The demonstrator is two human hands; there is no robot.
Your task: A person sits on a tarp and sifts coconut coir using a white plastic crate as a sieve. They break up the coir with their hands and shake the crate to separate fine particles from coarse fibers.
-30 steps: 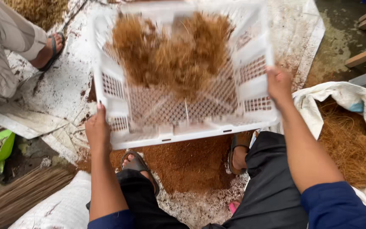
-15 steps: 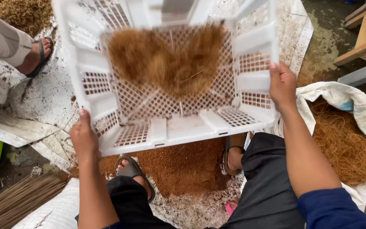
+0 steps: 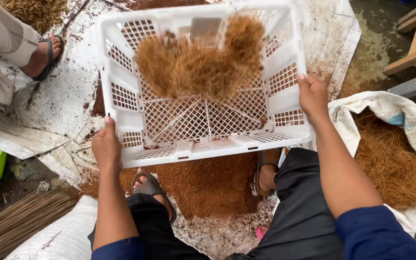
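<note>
The white lattice crate (image 3: 203, 82) of brown fibre (image 3: 203, 65) fills the upper centre, left hand (image 3: 106, 147) and right hand (image 3: 312, 96) fingers clamped on its side walls.

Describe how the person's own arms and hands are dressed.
Both forearms are bare. Dark blue sleeves are pushed up near the elbows. The left hand and right hand wear no gloves; no rings, watch or bracelets show.

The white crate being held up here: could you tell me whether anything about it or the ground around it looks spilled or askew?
The white crate is held by the left hand and right hand, its brown fibre bunched at the far end. Fine brown dust is heaped on the white sheet beneath. A sack of fibre lies open alongside.
</note>
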